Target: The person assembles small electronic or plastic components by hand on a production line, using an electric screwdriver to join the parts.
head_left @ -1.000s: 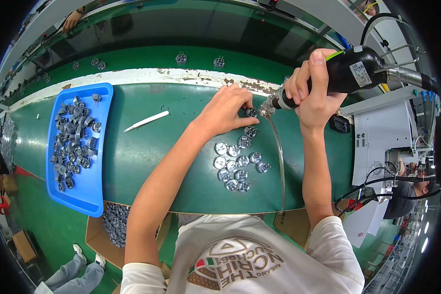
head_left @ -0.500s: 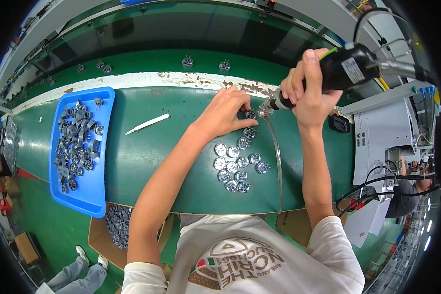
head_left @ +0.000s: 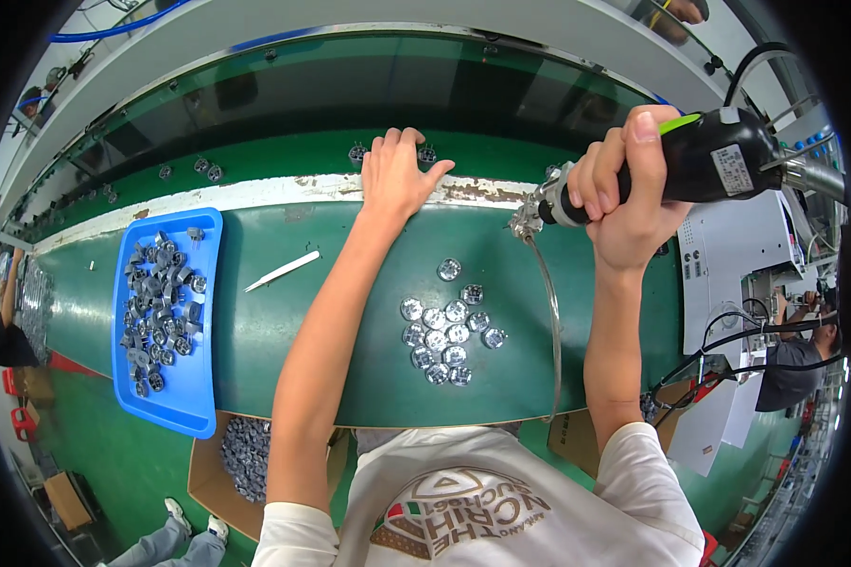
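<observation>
My left hand (head_left: 398, 174) reaches across the white ledge onto the far green strip. Its fingers are spread; one round pinned part (head_left: 357, 154) lies by its left side and another pinned part (head_left: 427, 153) shows between fingertips and thumb. Anything under the palm is hidden. On the right, my right hand (head_left: 635, 194) is wrapped around a black power screwdriver (head_left: 704, 163) with a green lever. The screwdriver's metal nozzle (head_left: 528, 219) points left above the bench, with a clear hose (head_left: 553, 321) hanging from it. Several round metallic parts (head_left: 435, 342) lie grouped on the green bench.
A blue tray (head_left: 208, 350) on the left holds several grey round parts. White tweezers (head_left: 284, 270) lie beside it. Below the bench edge stands a cardboard box (head_left: 208, 477) of small parts. A white machine (head_left: 728, 246) and black cables (head_left: 719, 348) are at the right.
My left hand has let go of a round part near the nozzle and moved forward and left to the far strip. The screwdriver has moved slightly right in my right hand.
</observation>
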A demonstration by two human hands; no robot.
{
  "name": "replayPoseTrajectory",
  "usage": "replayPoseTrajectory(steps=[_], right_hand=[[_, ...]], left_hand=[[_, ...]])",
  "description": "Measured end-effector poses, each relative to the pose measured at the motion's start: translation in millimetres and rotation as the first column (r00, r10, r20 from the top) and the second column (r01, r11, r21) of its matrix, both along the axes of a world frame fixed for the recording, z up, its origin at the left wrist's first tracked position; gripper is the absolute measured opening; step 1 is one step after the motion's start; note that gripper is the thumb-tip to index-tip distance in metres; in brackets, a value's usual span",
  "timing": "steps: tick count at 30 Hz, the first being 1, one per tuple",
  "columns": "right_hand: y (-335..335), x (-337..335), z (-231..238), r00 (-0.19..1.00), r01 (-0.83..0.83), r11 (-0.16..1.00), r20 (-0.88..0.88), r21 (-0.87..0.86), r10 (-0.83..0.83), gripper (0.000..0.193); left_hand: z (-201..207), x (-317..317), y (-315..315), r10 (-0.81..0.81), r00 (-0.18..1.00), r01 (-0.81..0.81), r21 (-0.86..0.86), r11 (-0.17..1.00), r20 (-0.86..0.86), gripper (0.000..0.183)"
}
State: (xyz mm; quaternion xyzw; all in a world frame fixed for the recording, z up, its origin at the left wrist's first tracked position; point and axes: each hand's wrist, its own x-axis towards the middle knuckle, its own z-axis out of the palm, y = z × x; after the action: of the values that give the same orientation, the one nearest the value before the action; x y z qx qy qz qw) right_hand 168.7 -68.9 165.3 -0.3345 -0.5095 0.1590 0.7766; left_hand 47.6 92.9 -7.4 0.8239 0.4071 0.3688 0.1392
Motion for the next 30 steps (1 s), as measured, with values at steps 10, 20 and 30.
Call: replayPoseTrajectory(steps=[10,20,30], right_hand=[[-1.1,-0.6,0.3,0.993,0.096,0.994,0.069,-0.06,-0.091,0.016],[11.2,-18.3,-17.1,0.997,0.031,0.994,0.071,-0.106,-0.024,0.016],[29.1,-24.2,-37.6,0.995,-0.072,0.997,-0.066,-0.043,0.069,0.012]], left_hand=[[15.6,-2.8,-22.1,-0.243,0.97,0.243,-0.044,0.969,0.01,0.031],[4.3,-33.0,-52.1,-0.588,0.808,0.578,-0.257,0.774,0.046,0.036],[-3.5,-33.2,-50.4,-0.612,0.79,0.605,-0.22,0.765,0.044,0.032]])
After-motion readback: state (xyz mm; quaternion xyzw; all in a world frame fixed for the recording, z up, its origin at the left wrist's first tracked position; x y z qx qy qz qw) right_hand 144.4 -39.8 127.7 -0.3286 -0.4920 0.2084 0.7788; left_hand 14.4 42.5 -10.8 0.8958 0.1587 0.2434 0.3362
